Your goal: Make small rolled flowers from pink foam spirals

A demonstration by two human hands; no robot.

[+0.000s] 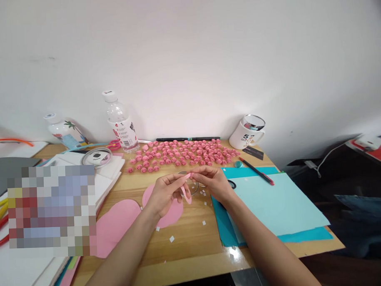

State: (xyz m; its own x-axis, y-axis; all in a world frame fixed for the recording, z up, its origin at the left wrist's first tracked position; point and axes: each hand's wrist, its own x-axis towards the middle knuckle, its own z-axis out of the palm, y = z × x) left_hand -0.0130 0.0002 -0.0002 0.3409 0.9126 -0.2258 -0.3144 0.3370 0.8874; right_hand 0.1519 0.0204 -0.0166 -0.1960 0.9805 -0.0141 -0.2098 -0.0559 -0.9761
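A curled pink paper strip point(186, 195) hangs between my two hands over the wooden table. My left hand point(167, 190) pinches it, and the fingertips of my right hand point(211, 182) close on its upper end. Both hands almost meet there. Just beyond them spreads a crowd of small rolled pink paper roses point(184, 152). Under and beside my left hand lie pink paper circles point(118, 220) with wavy edges. Part of a clear tape roll point(196, 188) shows behind my fingers, and small white paper squares point(171, 239) are scattered around.
Light blue paper sheets point(280, 202) lie at right with a black and red pen point(257, 170) on them. A white mug point(244, 133) and a plastic bottle point(122, 124) stand near the wall. Stacked papers point(107, 179) fill the left side. Scissor handles point(232, 184) show near my right wrist.
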